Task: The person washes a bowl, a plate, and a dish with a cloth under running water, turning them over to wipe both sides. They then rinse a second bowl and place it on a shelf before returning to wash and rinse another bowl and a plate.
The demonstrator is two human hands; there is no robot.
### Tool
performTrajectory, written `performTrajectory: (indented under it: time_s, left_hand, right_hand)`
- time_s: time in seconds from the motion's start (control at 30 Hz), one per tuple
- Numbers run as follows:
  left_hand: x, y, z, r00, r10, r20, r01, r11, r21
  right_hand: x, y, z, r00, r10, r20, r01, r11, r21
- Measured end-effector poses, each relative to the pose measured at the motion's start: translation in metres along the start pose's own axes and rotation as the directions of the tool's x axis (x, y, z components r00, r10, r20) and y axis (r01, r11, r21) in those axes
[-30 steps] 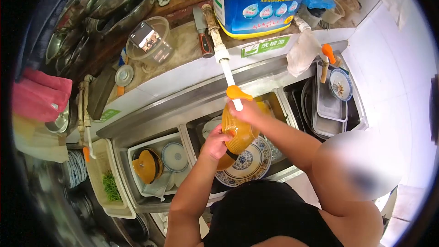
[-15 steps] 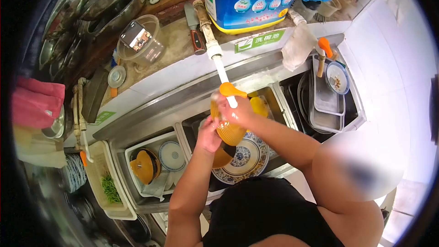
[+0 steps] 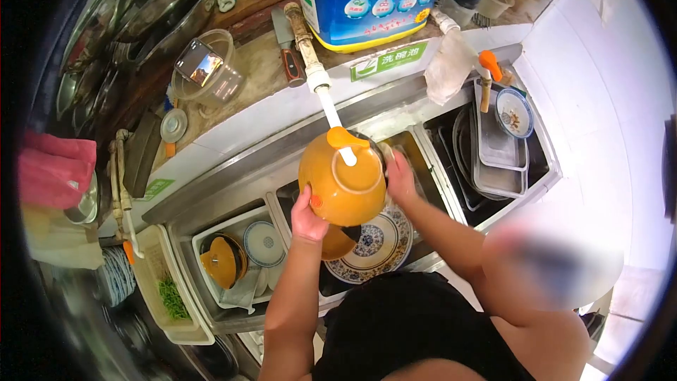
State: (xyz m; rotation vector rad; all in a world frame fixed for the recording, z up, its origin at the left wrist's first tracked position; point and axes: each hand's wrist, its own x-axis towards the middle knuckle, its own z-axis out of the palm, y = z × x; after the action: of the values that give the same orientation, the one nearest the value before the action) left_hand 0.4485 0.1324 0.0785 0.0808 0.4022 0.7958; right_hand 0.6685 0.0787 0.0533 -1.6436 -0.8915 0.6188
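Note:
A large yellow-orange bowl (image 3: 321, 187) is held under the white tap (image 3: 328, 107), its underside and foot ring turned up toward me. My left hand (image 3: 308, 219) grips its lower left side, with the thumb on the outer wall. On the right side, my right hand (image 3: 402, 180) closes around the rim; something pale lies by its fingers, too blurred to name. The tap's orange handle (image 3: 345, 138) overlaps the bowl in view. Below, in the middle sink, rest another yellow bowl (image 3: 340, 243) and a blue-patterned white plate (image 3: 384, 245).
The left basin holds a white tub (image 3: 200, 240) with yellow bowls and a small plate (image 3: 264, 243). Metal trays (image 3: 502, 152) and a patterned bowl (image 3: 515, 113) fill the right basin. On the ledge stand a blue detergent jug (image 3: 374, 7), a knife (image 3: 289, 56) and a plastic container (image 3: 229, 74).
The bowl has turned from edge-on to underside up. My right hand has moved from beneath the tap to the bowl's right side; my left hand has shifted slightly down and left.

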Motion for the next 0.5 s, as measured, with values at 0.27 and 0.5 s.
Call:
performTrajectory:
  time_s: [0.27, 0.5]
  left_hand:
    - [0.002, 0.013, -0.008, 0.992, -0.127, 0.009, 0.113, 0.908, 0.404]
    - [0.011, 0.006, -0.013, 0.995, 0.015, -0.097, 0.023, 0.926, 0.378]
  right_hand:
    - [0.049, -0.039, 0.041, 0.725, -0.219, 0.653, 0.200, 0.974, 0.104]
    - [0.013, -0.047, 0.059, 0.638, -0.604, 0.478, 0.742, 0.647, -0.175]
